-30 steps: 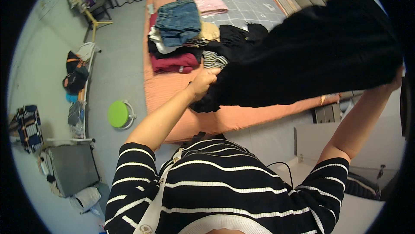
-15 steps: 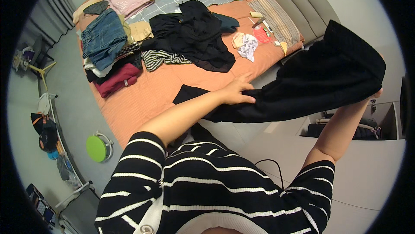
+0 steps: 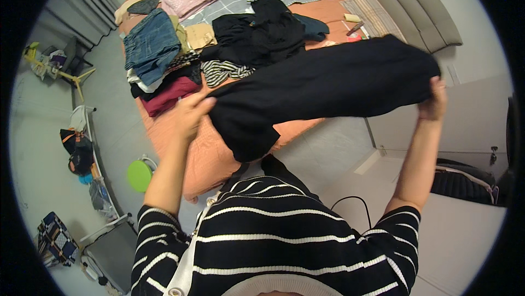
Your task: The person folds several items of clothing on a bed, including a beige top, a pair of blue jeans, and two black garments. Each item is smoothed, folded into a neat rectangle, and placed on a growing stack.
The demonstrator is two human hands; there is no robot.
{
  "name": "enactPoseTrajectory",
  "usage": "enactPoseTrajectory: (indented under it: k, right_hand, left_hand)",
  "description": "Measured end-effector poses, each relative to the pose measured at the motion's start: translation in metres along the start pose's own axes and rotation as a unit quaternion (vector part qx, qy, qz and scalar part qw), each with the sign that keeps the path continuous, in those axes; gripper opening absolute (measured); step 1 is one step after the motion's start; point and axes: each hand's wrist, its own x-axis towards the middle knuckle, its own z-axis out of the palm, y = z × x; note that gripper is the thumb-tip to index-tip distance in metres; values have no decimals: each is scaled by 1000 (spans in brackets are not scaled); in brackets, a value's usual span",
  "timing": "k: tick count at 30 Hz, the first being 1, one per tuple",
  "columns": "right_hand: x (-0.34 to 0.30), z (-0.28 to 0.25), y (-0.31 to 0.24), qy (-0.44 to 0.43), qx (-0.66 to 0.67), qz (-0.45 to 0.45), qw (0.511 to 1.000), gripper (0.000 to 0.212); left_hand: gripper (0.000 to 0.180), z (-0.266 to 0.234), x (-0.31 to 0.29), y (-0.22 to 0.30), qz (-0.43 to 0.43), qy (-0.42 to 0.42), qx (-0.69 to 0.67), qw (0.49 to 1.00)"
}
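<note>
A pair of black trousers [image 3: 328, 85] is stretched sideways in the air in front of me, over the near part of the bed. My right hand [image 3: 435, 101] grips its wide end at the right, with fingers curled round the edge. At the left end, my left hand [image 3: 192, 114] is closed on the cloth, slightly blurred. Below that hand a part of the trousers hangs down in a loose flap. Behind the trousers lies a heap of black clothing [image 3: 249, 39], beside a striped black-and-white garment [image 3: 223, 72].
On the orange bed [image 3: 205, 162] are a pile with denim shorts [image 3: 153, 42], a dark red garment [image 3: 170, 95] and a pink folded cloth [image 3: 191, 2]. A green stool [image 3: 139, 176] stands at the left. To the right is a white cabinet [image 3: 465, 230] with an open compartment of dark items.
My left hand has moved left and now holds the trousers' end. The right hand has shifted left and up, pulling the cloth into a straighter, flatter span.
</note>
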Motion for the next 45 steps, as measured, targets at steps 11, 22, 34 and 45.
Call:
enactPoseTrajectory:
  k: [11,22,34,45]
  right_hand:
    - [-53,202,187,-96,212,309,922,50]
    - [-57,156,228,61,3,164,984,36]
    - [-67,-61,476,75,-563,311,762,59]
    - [-116,138,514,-402,-525,279,697,58]
  left_hand:
    - [7,-222,-152,57,31,334,160,928]
    - [17,-168,52,45,-45,55,349,934]
    - [40,63,107,-286,-26,14,389,921]
    - [37,14,-148,-408,-484,267,134,823]
